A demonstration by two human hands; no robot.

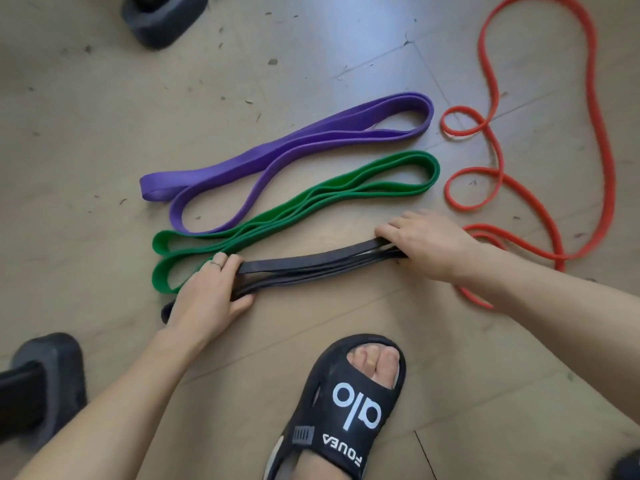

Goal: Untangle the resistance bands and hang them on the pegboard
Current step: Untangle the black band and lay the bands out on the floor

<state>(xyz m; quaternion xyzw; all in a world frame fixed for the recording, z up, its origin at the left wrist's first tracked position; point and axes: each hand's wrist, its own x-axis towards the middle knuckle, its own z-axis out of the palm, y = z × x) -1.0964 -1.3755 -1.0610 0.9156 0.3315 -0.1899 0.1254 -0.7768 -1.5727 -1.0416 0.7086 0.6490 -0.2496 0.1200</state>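
A black resistance band (311, 268) lies folded in several strands on the wooden floor. My left hand (207, 292) grips its left end and my right hand (426, 242) grips its right end. Just beyond it lies a folded green band (304, 209), and past that a folded purple band (294, 147). A thin red band (602, 188) sprawls in loose loops on the right. No pegboard is in view.
My foot in a black slide sandal (346, 407) stands on the floor (104, 133) close below the black band. Dark rubber stand feet sit at the top left (162, 19) and lower left (48, 382). Small debris is scattered about.
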